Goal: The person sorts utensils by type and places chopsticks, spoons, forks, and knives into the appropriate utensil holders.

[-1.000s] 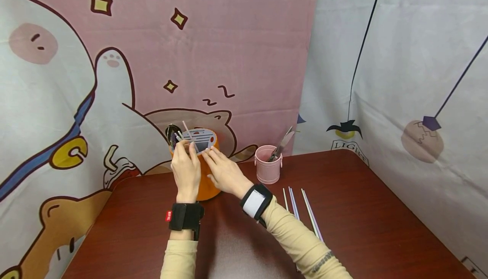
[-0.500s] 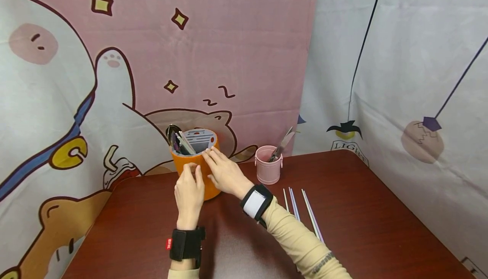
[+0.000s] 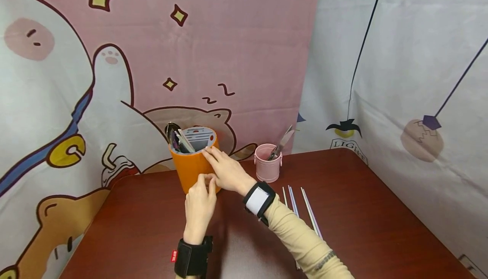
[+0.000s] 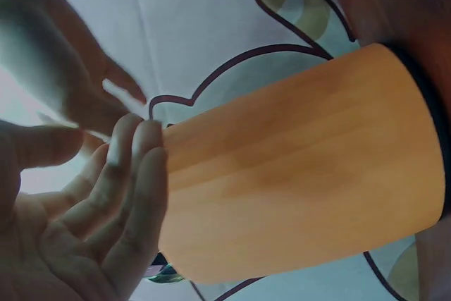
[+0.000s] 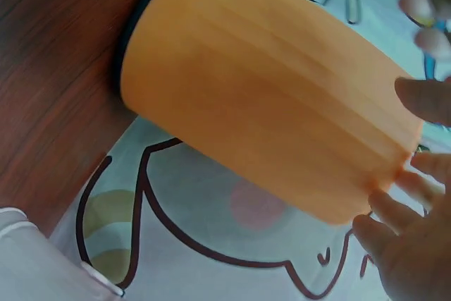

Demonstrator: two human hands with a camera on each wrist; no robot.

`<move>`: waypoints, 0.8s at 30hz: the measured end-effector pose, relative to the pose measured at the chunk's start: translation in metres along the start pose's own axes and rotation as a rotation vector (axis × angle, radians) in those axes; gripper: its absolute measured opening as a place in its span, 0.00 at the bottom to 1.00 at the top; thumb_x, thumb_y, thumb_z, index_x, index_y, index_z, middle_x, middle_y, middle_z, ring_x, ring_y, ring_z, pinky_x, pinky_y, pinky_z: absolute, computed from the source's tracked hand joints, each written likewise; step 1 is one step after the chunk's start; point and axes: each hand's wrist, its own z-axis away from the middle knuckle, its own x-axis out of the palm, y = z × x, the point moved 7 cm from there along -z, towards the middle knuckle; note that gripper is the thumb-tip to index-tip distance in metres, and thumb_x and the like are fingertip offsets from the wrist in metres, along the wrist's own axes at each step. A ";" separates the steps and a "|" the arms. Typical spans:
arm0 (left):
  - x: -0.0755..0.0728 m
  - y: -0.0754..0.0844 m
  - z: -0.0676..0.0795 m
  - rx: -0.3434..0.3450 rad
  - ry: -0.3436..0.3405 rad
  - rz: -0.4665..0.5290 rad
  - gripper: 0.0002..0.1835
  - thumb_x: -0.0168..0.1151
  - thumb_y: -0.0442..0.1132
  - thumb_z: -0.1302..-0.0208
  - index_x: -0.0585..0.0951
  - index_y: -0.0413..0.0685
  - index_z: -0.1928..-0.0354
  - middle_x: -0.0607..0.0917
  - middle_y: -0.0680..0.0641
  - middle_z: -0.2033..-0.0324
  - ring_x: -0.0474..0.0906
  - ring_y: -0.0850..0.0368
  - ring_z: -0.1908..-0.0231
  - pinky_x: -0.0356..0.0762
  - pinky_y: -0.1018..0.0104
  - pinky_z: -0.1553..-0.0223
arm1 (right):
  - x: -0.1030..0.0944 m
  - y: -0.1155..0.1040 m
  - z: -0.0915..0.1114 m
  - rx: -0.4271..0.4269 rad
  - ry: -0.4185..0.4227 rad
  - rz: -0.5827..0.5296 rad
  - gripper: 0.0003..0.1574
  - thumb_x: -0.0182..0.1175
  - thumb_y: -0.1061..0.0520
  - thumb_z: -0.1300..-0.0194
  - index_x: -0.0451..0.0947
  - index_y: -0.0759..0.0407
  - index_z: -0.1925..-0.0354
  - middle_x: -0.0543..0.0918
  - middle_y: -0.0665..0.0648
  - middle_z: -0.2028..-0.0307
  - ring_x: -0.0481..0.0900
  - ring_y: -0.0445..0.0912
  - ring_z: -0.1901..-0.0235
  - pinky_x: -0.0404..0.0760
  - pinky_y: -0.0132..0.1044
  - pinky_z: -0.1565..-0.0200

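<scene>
A tall orange pen holder (image 3: 190, 171) with a grey rim stands at the back left of the table. Several pale thin sticks (image 3: 184, 141) lean inside it beside dark-handled items (image 3: 173, 137). My left hand (image 3: 200, 200) is in front of the holder, its fingers loosely bent and holding nothing; the left wrist view shows the palm (image 4: 91, 230) bare, close to the orange wall. The right hand (image 3: 230, 174) rests its fingertips on the holder's front right rim, fingers fairly straight, as the right wrist view also shows at the orange edge (image 5: 338, 206).
A small pink bucket (image 3: 268, 167) with scissors-like metal blades (image 3: 281, 144) standing in it is right of the orange holder. Several thin pale sticks (image 3: 310, 211) lie on the brown table (image 3: 362, 211), partly under the right forearm. A printed cloth (image 3: 248, 59) hangs behind.
The left hand let go of pale sticks at the holder's mouth, dropped down toward me, then shifted right near the right hand. The right hand stayed at the rim.
</scene>
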 end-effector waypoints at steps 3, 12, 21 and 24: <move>-0.002 0.003 0.001 0.002 -0.024 -0.020 0.10 0.58 0.42 0.34 0.78 0.41 0.60 0.85 0.43 0.73 0.80 0.49 0.78 0.76 0.57 0.78 | -0.010 0.007 0.007 0.041 -0.001 -0.057 0.40 0.60 0.49 0.36 0.60 0.58 0.31 0.64 0.56 0.31 0.65 0.50 0.32 0.70 0.41 0.35; 0.001 0.010 0.004 0.021 -0.107 -0.040 0.11 0.58 0.45 0.34 0.78 0.43 0.61 0.86 0.45 0.73 0.80 0.50 0.78 0.75 0.60 0.79 | -0.049 0.047 0.072 0.299 0.143 -0.040 0.09 0.66 0.51 0.42 0.79 0.53 0.69 0.83 0.50 0.75 0.81 0.46 0.75 0.77 0.39 0.77; 0.024 0.014 0.011 0.065 -0.259 -0.061 0.11 0.60 0.44 0.35 0.78 0.42 0.63 0.78 0.49 0.82 0.72 0.58 0.84 0.69 0.68 0.82 | 0.001 0.093 0.150 0.612 -0.192 0.006 0.13 0.72 0.54 0.52 0.77 0.57 0.80 0.82 0.59 0.78 0.82 0.56 0.76 0.76 0.48 0.77; 0.032 0.016 0.014 0.070 -0.310 -0.072 0.11 0.61 0.44 0.36 0.78 0.42 0.63 0.76 0.50 0.83 0.70 0.58 0.84 0.66 0.69 0.83 | 0.020 0.103 0.171 0.703 -0.336 0.011 0.14 0.74 0.54 0.55 0.80 0.61 0.73 0.84 0.62 0.71 0.83 0.58 0.71 0.79 0.51 0.71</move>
